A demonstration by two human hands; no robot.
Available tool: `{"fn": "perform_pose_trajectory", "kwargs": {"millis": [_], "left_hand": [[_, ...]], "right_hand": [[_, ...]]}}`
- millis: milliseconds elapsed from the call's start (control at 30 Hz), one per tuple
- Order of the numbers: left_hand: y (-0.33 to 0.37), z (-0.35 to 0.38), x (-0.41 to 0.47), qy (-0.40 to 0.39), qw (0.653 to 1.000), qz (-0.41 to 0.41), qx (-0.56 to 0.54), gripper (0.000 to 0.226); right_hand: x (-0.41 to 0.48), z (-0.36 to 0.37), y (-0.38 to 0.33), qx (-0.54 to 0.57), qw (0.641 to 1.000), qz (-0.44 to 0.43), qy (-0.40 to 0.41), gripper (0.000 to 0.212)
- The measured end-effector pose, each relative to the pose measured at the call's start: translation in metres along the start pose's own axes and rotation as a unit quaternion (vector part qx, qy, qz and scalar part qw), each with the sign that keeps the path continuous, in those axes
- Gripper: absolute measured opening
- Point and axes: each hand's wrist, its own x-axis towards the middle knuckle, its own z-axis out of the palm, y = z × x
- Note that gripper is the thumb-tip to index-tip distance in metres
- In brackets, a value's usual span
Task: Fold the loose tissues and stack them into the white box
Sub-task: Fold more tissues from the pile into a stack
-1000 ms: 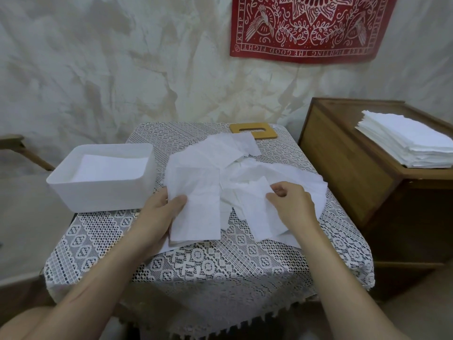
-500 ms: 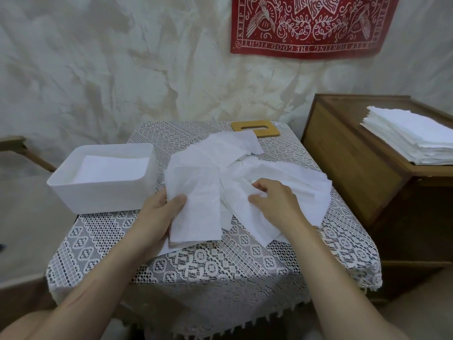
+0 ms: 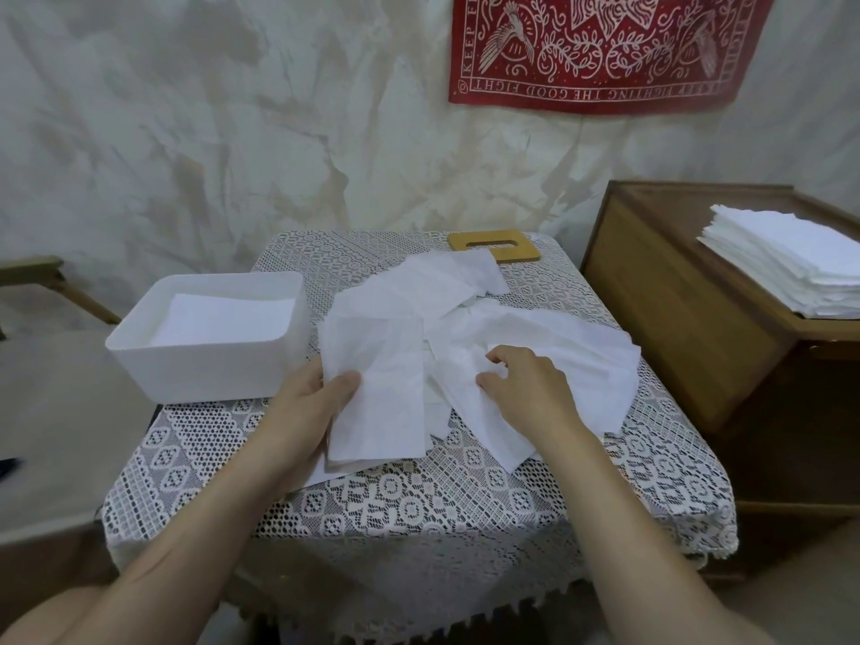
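Note:
A pile of loose white tissues lies spread over the middle of the lace-covered table. My left hand grips a folded tissue at its left edge, thumb on top. My right hand lies on the pile just right of it, fingers curled and pinching a loose tissue. The white box stands at the table's left side, with folded tissues lying flat inside it.
A wooden lid with a slot lies at the table's far edge. A wooden cabinet stands to the right with a stack of white tissues on top. A red cloth hangs on the wall.
My right hand has slid left across the pile towards the folded tissue. My left hand still holds the folded tissue in the same place.

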Motion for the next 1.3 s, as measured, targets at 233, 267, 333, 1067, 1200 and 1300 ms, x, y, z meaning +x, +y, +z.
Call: {"fn": "perform_pose_trajectory", "kwargs": {"millis": [233, 267, 333, 1067, 1200, 1300], "left_hand": [[0.001, 0.008, -0.001, -0.010, 0.999, -0.016, -0.029, 0.020], [0.001, 0.010, -0.001, -0.010, 0.999, -0.017, -0.028, 0.020], [0.000, 0.013, -0.001, -0.005, 1.000, -0.011, -0.018, 0.019], [0.005, 0.009, -0.005, -0.010, 1.000, 0.009, -0.010, 0.021], [0.005, 0.008, -0.005, -0.007, 1.000, 0.010, -0.007, 0.021], [0.004, 0.007, -0.003, -0.009, 1.000, 0.005, -0.011, 0.021]], "right_hand": [[-0.009, -0.017, 0.015, 0.046, 0.997, -0.005, 0.058, 0.013], [-0.009, -0.022, 0.021, 0.052, 0.996, 0.002, 0.071, 0.012], [-0.010, -0.034, 0.034, 0.059, 0.993, 0.013, 0.097, 0.011], [-0.023, -0.052, 0.010, 0.547, 0.836, 0.017, 0.039, 0.012], [-0.016, -0.040, 0.037, 0.338, 0.939, 0.061, 0.013, 0.007], [-0.017, -0.037, 0.050, 0.196, 0.978, 0.069, -0.005, 0.020]]}}
